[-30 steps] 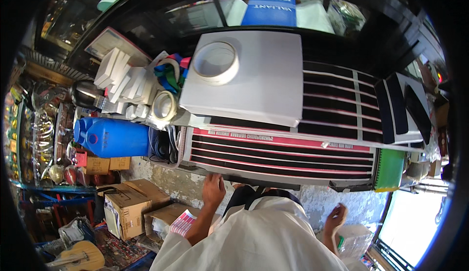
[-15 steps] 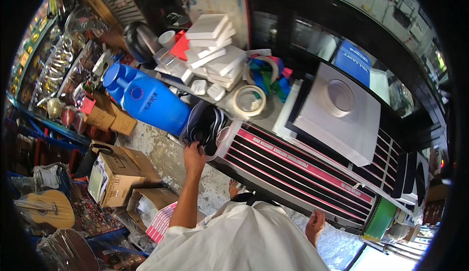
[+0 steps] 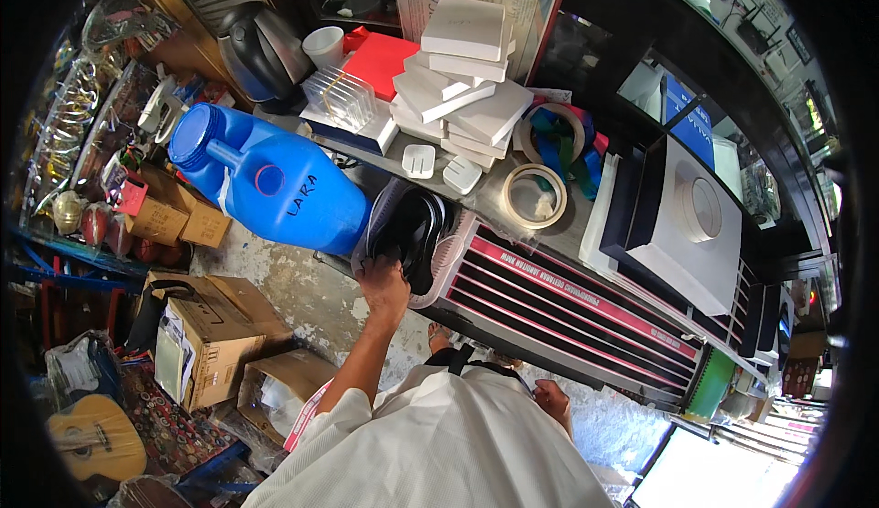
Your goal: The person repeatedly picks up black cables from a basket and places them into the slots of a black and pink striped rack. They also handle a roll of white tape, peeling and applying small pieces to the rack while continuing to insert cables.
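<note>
My left hand [image 3: 385, 286] reaches over the near rim of a pale plastic basket [image 3: 446, 261]. Its fingers bend down at the coiled black cables [image 3: 414, 226] inside; the fingertips are hidden, so I cannot tell whether they grip a cable or the basket. Low by my right side hangs my right hand [image 3: 553, 402], its fingers curled in with nothing seen in them. Touching the basket's left side, or nearly so, a large blue jug [image 3: 293, 188] lies tilted.
White boxes [image 3: 462, 27], tape rolls [image 3: 534, 197] and a kettle [image 3: 265, 50] crowd the counter. A big white box [image 3: 673, 224] stands right of them. Black panels with pink stripes [image 3: 568, 297] line its front. Cardboard boxes [image 3: 215, 334] and a small guitar [image 3: 96, 435] sit at left.
The view has shifted nearer the counter. My left hand has moved from the basket's rim further in over the cables. My right hand has drawn in toward my body.
</note>
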The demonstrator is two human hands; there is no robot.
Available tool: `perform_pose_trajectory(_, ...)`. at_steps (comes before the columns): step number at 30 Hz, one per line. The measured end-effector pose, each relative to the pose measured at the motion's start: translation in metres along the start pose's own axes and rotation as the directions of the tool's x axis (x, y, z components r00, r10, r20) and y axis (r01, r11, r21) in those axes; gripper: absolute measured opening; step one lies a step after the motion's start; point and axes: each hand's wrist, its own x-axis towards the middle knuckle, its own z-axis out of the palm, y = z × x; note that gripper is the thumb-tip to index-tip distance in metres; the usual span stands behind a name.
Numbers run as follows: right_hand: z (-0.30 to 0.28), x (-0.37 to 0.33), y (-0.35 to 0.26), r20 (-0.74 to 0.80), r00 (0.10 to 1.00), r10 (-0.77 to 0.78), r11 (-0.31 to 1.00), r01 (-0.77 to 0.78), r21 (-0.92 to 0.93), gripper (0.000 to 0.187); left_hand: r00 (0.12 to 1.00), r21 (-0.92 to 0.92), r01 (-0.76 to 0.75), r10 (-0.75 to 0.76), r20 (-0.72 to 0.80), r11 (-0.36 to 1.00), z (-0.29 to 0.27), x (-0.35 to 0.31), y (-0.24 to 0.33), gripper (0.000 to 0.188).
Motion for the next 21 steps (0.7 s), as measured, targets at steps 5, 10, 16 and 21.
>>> perform_pose_trajectory(5, 0.01, -0.015, -0.003, 0.026, 0.998, 0.059, 0.998, -0.059, 0.001, 0.019, 0.996, -0.126, -0.073, 0.065, -0.061, 0.989, -0.009, 0.008, -0.016, 0.007)
perform_pose_trajectory(10, 0.022, -0.02, -0.011, 0.045, 0.983, 0.177, 0.984, -0.177, 0.001, 0.018, 0.978, -0.27, -0.163, 0.119, -0.173, 0.949, -0.013, 0.007, -0.022, 0.01)
perform_pose_trajectory(16, 0.028, -0.02, -0.025, 0.029, 0.975, 0.22, 0.973, -0.218, -0.072, 0.016, 0.976, -0.345, -0.162, 0.1, -0.191, 0.924, -0.022, 0.006, -0.029, 0.017)
perform_pose_trajectory(21, 0.03, -0.019, -0.029, 0.016, 0.986, 0.168, 0.986, -0.168, -0.016, 0.016, 0.974, -0.533, -0.139, 0.018, -0.226, 0.835, -0.032, 0.021, -0.045, 0.021)
